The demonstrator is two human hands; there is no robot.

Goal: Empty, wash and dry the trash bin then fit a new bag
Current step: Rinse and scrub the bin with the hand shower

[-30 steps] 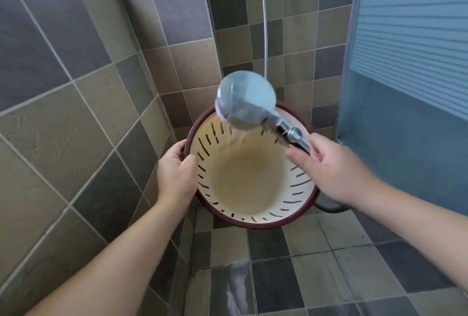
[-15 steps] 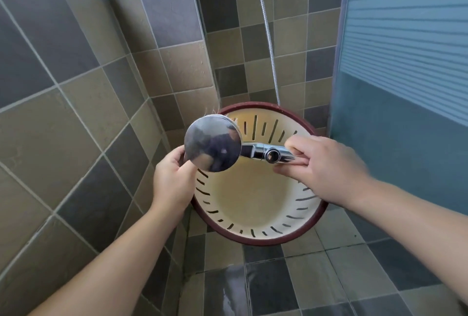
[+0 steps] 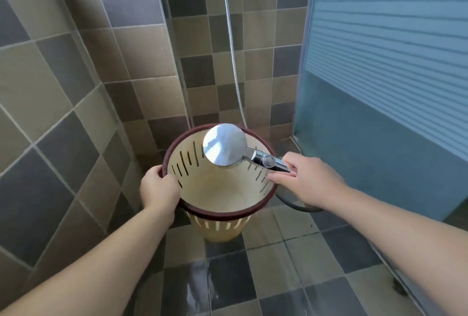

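Tiled shower: left hand (image 3: 158, 190) grips bin (image 3: 222, 196) rim; right hand (image 3: 307, 181) clasps showerhead (image 3: 225, 144); spray seemingly hidden.

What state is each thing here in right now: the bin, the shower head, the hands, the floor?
trash bin: upright on the floor, no bag inside
shower head: over the bin's mouth, face down
left hand: grips the bin's rim
right hand: holds the shower handle
floor: wet
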